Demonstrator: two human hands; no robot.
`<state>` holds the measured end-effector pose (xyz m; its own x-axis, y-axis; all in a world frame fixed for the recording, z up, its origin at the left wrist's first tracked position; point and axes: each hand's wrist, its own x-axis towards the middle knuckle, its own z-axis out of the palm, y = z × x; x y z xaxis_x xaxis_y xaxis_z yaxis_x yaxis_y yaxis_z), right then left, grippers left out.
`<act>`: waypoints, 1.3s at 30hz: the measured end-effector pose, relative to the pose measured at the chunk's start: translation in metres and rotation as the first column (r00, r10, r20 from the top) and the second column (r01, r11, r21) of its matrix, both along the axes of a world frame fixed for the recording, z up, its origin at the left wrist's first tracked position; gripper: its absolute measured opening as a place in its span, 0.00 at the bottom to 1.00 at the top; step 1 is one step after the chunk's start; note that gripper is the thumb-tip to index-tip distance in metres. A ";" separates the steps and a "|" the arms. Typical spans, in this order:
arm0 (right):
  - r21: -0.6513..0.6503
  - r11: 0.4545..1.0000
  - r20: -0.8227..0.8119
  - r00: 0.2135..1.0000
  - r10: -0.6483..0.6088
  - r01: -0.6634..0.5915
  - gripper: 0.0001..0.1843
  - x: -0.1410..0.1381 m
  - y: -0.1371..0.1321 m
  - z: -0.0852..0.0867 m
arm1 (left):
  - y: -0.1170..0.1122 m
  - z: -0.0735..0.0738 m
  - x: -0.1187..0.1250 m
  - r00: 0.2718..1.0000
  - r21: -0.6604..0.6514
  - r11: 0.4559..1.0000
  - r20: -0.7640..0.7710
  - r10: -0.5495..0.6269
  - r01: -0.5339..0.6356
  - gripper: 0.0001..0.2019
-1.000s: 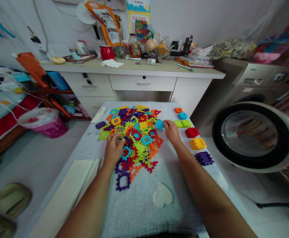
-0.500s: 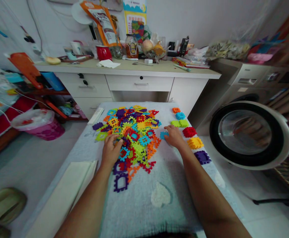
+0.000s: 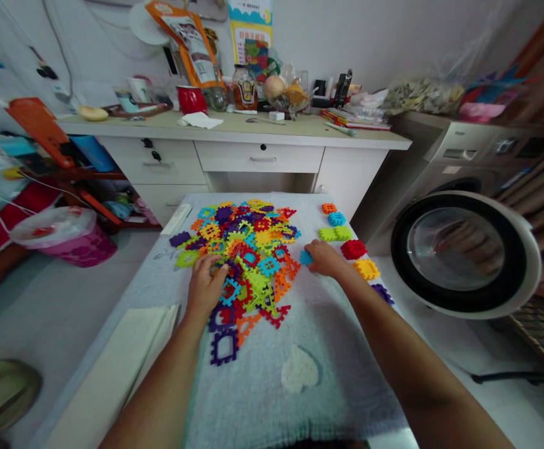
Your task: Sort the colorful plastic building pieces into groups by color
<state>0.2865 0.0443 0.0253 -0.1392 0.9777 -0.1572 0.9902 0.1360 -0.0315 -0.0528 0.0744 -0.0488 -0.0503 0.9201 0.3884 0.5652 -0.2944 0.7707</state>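
Observation:
A heap of colourful plastic interlocking tiles [image 3: 246,246] lies on a table covered with a pale blue cloth [image 3: 257,386]. My left hand [image 3: 205,288] rests on the heap's near left side, its fingers curled onto the tiles. My right hand [image 3: 324,258] lies flat at the heap's right edge, fingertips on a blue tile [image 3: 306,257]. Sorted stacks stand in a column to the right: orange [image 3: 329,208], blue [image 3: 336,219], green [image 3: 336,234], red [image 3: 353,249], yellow [image 3: 366,269] and purple [image 3: 384,293], the purple one partly behind my forearm.
A cream folded cloth [image 3: 117,368] lies at the table's left. A white desk [image 3: 234,134] crowded with jars, a red mug and books stands behind. A washing machine with its round door open [image 3: 463,255] is at the right. A pink bin [image 3: 66,234] sits on the floor left.
My right hand has slid a blue tile out of the heap's right edge toward me and the sorted stacks. My left hand has stayed on the heap.

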 end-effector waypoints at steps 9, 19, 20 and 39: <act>0.098 0.994 -0.006 0.999 0.052 -0.052 0.30 0.042 0.029 0.030 | 0.001 -0.002 -0.002 1.000 -0.009 1.000 -0.019 -0.009 0.009 0.17; 0.082 0.963 0.152 0.952 -0.267 0.257 0.30 0.139 0.094 0.041 | -0.001 0.002 -0.001 1.000 -0.028 1.000 -0.007 0.001 -0.001 0.18; 0.076 0.962 0.145 0.952 -0.270 0.261 0.29 0.142 0.098 0.038 | -0.001 0.002 -0.002 1.000 -0.028 1.000 -0.008 0.003 -0.003 0.18; 0.035 0.967 0.095 0.962 -0.254 0.252 0.24 0.142 0.117 0.019 | -0.005 0.007 0.001 1.000 -0.039 0.999 0.007 0.011 -0.011 0.18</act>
<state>0.4284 0.1617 0.0439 0.1281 0.9825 -0.1351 0.9905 -0.1199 0.0673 -0.0520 0.0695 -0.0421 -0.0631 0.9340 0.3517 0.5624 -0.2578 0.7856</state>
